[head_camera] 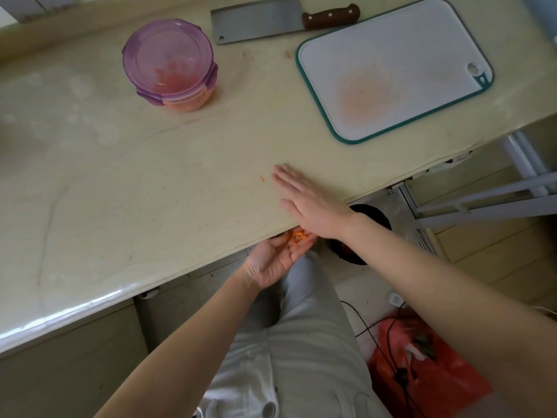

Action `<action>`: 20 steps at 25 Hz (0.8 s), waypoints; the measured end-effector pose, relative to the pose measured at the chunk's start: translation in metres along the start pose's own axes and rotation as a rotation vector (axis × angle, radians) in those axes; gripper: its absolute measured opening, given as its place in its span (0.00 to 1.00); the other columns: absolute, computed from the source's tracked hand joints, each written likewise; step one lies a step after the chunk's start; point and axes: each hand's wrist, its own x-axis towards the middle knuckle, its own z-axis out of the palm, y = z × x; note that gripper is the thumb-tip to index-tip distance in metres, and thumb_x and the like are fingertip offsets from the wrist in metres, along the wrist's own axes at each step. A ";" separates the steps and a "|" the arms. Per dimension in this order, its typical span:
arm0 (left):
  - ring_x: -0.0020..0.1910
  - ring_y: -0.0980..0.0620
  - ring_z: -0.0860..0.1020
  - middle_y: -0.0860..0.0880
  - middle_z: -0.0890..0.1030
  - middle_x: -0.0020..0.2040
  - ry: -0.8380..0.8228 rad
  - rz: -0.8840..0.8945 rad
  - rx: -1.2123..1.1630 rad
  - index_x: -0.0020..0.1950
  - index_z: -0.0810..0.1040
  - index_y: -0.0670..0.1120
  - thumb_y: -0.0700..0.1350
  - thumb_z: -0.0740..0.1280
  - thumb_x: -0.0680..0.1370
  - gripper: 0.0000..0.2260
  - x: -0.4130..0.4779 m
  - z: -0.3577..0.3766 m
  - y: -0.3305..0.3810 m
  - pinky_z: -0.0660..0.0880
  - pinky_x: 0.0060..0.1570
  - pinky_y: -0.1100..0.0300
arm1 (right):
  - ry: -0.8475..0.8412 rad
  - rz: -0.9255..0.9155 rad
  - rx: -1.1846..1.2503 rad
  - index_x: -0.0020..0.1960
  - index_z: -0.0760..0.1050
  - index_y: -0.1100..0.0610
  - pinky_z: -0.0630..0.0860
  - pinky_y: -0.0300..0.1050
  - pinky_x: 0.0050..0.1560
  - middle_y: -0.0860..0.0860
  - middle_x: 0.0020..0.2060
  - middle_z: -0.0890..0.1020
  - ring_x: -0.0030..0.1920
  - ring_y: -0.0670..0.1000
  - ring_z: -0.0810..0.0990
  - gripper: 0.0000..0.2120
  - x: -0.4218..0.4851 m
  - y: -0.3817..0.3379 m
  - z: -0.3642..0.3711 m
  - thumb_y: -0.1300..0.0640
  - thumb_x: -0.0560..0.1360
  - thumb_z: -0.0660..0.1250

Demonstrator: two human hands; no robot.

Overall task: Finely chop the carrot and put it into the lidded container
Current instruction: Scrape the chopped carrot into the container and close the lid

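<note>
A round container [180,101] with a purple lid [167,57] on top stands at the back left of the counter, chopped carrot visible inside. My left hand [275,259] is cupped palm up just below the counter's front edge, holding a small heap of carrot bits [297,236]. My right hand [304,197] lies flat, fingers straight, on the counter right above it. One loose carrot bit [262,178] lies on the counter just left of my right fingertips.
A white cutting board [391,67] with a teal rim and an orange stain lies at the back right. A cleaver [259,22] with a brown handle rests behind it. Below the counter stand a dark bin [372,217] and a red bag [428,369].
</note>
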 end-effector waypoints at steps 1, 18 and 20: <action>0.43 0.43 0.83 0.35 0.82 0.46 0.003 0.004 0.009 0.44 0.82 0.33 0.39 0.49 0.82 0.23 -0.001 -0.002 0.000 0.80 0.46 0.53 | -0.013 -0.016 -0.028 0.77 0.48 0.61 0.39 0.40 0.75 0.53 0.77 0.47 0.76 0.47 0.42 0.25 -0.004 0.002 0.004 0.53 0.83 0.48; 0.45 0.44 0.83 0.37 0.79 0.49 0.034 0.022 0.033 0.49 0.79 0.34 0.37 0.55 0.75 0.14 -0.018 -0.006 0.002 0.79 0.50 0.53 | -0.031 -0.234 -0.024 0.77 0.52 0.60 0.38 0.33 0.73 0.53 0.77 0.52 0.76 0.45 0.46 0.23 -0.004 -0.014 0.012 0.57 0.83 0.48; 0.38 0.48 0.82 0.40 0.80 0.42 0.042 0.050 0.073 0.46 0.78 0.36 0.36 0.51 0.78 0.15 -0.021 -0.005 0.003 0.81 0.43 0.58 | -0.031 -0.368 -0.020 0.74 0.60 0.63 0.43 0.34 0.74 0.56 0.75 0.61 0.75 0.47 0.54 0.22 -0.050 -0.018 0.023 0.58 0.82 0.50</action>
